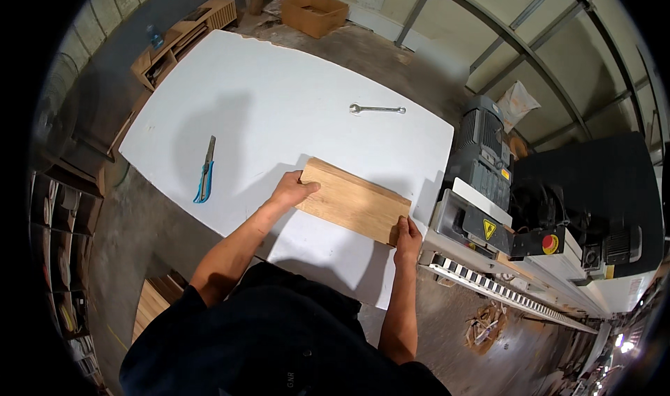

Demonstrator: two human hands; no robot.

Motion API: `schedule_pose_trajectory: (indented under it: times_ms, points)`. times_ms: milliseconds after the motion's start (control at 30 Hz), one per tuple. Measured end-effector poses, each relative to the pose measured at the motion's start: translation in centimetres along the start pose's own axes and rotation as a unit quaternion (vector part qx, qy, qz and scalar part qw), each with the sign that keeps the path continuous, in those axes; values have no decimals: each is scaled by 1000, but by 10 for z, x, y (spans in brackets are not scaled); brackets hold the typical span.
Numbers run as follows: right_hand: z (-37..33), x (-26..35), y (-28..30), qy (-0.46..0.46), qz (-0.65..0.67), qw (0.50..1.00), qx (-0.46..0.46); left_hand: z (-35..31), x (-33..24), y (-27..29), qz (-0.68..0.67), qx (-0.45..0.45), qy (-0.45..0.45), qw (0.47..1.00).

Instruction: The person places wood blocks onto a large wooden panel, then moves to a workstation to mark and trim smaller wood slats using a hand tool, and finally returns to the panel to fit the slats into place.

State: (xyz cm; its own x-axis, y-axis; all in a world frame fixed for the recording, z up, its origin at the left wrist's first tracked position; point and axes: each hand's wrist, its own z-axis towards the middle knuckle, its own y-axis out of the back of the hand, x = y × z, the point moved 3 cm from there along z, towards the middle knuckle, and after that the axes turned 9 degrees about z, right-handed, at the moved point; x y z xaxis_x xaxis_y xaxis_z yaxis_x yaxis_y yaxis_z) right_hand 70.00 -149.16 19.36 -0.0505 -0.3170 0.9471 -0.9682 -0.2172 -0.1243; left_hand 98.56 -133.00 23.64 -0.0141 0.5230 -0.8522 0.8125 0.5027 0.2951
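A light wooden board (356, 202), oblong with a plain grain, is held between my two hands over the near right part of the white table (279, 89). My left hand (292, 189) grips its left end, thumb lying on the upper face. At the right end my right hand (408, 239) closes round the near corner. The board slants down toward the right; its underside is hidden. A box cutter (204, 179) with a blue handle and its blade out lies on the table to the left. Beyond the board rests a metal wrench (377, 109).
Close on the right stands a machine with a grey motor (481, 144), a red stop button (550, 243) and a toothed track (502, 291). A wooden cabinet (183, 40) adjoins the far left edge. Behind are a cardboard box (314, 15) and a white sack (518, 105).
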Motion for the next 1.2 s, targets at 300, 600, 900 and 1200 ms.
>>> schedule_pose_trajectory:
  times_ms: [300, 600, 900, 1200]
  points:
    - [4, -7, 13, -4, 57, 998, -16, 12, 18, -3, -27, 0, -24, 999]
    - [1, 10, 23, -35, 168, 984, -45, 8, 14, -3, -32, 23, -34, 999]
    - [14, 19, 46, -85, 382, 911, -133, 10, 16, -5, -60, 33, -45, 997]
    - [26, 28, 38, -121, 433, 886, -114, 4, 15, 2, 188, -168, -154, 955]
